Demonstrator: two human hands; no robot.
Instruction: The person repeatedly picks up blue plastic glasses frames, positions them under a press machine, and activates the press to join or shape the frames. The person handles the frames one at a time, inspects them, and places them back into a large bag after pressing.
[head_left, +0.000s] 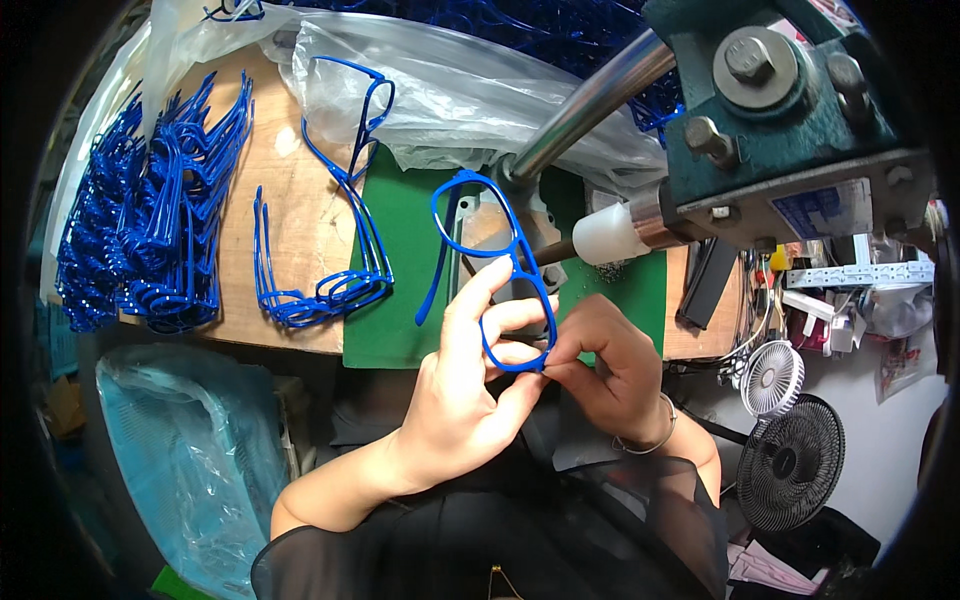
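Note:
A blue plastic eyeglass frame [492,262] is held up in front of me over a green mat [400,260]. My left hand [470,385] grips it around the lower lens rim, fingers wrapped through the opening. My right hand [605,365] pinches the frame's lower corner near the hinge with thumb and fingertips. One temple arm of the frame hangs down to the left. Behind the frame a press machine [780,130] points its white nozzle tip [612,236] toward a small grey fixture.
A wooden bench [280,190] carries a big pile of blue frames [150,220] at left and a smaller row of frames [330,285] beside the mat. Clear plastic bags [450,80] lie behind. A light blue bag [190,450] sits below left; two fans [790,450] stand at right.

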